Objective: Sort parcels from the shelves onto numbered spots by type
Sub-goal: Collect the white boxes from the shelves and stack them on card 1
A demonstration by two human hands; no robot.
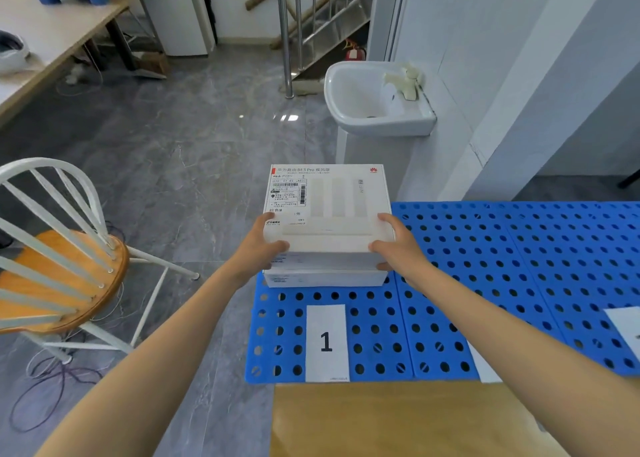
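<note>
At the far left a chair [69, 276] with a wooden seat and white spindles is noted, with loose cables [52, 380] on the floor beneath it. Neither is part of the sorting work.

The left hand [258, 248] is clamped on the near left corner of a white box [332, 207], with the thumb laid over the top edge and the fingers wrapped down the side. The box is kept level with its shipping label uppermost, which is judged to let the label be read and the type checked.

Directly under it, a second white box [325, 278] of like outline is seen resting on the blue perforated panel [519, 266]. Whether the upper box already bears on the lower one cannot be told. The grip at opposite corners is judged to suit squaring one box on the other.

A paper marker [326, 342] printed "1" is fixed to the panel just in front of the stack, so the parcel is located at spot one.

The right hand [398, 248] is closed on the near right corner in mirror fashion, with the thumb on top and fingertips showing at the lower edge.

Beyond, a white sink [374, 99] is mounted against the tiled wall. At the extreme right edge a further paper marker [627, 328] is partly cut off and its number cannot be read.

Placement is judged to be nearly complete, with release not yet made.
</note>
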